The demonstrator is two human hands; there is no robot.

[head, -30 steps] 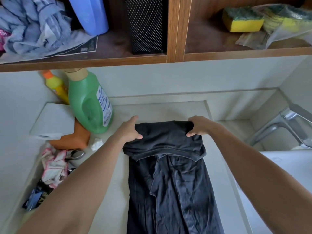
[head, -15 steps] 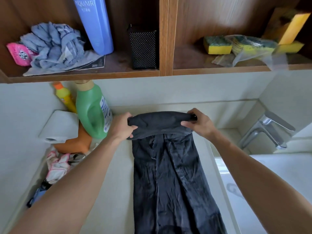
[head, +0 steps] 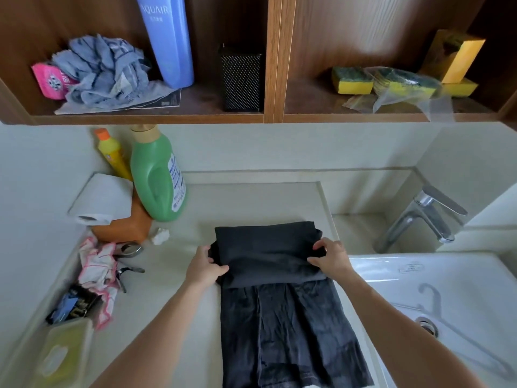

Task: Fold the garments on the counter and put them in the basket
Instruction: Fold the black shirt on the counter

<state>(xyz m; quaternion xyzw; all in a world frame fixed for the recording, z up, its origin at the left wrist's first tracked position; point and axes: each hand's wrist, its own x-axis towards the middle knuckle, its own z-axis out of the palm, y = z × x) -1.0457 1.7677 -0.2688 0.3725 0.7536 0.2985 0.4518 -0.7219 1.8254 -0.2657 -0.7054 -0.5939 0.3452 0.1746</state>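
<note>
A dark navy garment (head: 282, 326) lies lengthwise on the pale counter (head: 173, 298), running from the middle toward the near edge. Its far end is doubled back into a thick fold (head: 268, 253). My left hand (head: 204, 266) pinches the left side of that fold, thumb on top. My right hand (head: 328, 259) grips the right side, fingers curled over the cloth. No basket is in view.
A green detergent bottle (head: 156, 175), yellow bottle (head: 113, 154), paper roll (head: 102, 198), orange tub (head: 123, 226), pink-edged cloth (head: 98, 273) and scissors crowd the left. A white sink (head: 436, 312) and tap (head: 422, 217) are on the right. Wooden shelves (head: 274, 116) overhang the back.
Both hands have carried the garment's far end toward me and laid it down as a fold over the middle part. The view has tilted, showing more of the shelves.
</note>
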